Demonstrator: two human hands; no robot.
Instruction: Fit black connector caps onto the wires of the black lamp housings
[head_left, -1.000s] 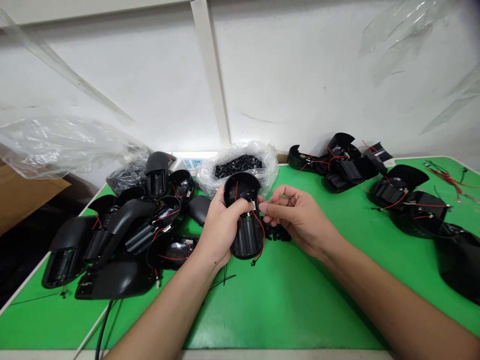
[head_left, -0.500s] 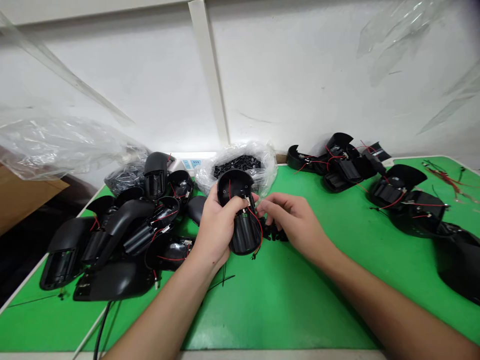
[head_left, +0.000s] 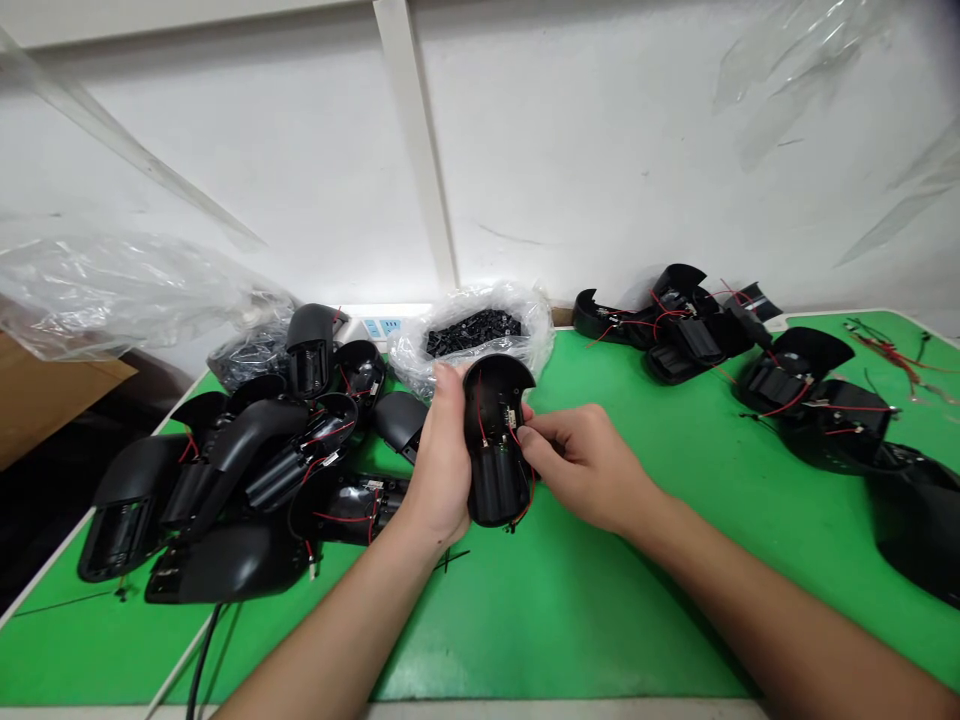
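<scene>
In the middle of the head view, my left hand (head_left: 444,465) holds a black plastic housing (head_left: 496,480) from its left side, thumb pointing up. The housing's open inner side faces me, showing a ribbed battery compartment, red wires and a small white connector (head_left: 512,418). My right hand (head_left: 581,460) is at the housing's right edge, its thumb and index finger pinched together near the red wire. Whatever lies between those fingertips is too small to make out. Behind the housing stands a clear plastic bag (head_left: 529,345) holding many small black parts (head_left: 472,332).
Several similar black housings (head_left: 259,455) with red wires are heaped on the left of the green mat (head_left: 570,620). More housings (head_left: 697,335) lie along the right side. Loose red wires (head_left: 896,362) sit at the far right. A power strip (head_left: 382,327) is by the wall.
The housing has shifted slightly right and down and turned a little. My left thumb has come off its inside to the left edge. My right fingers have closed in against its right edge.
</scene>
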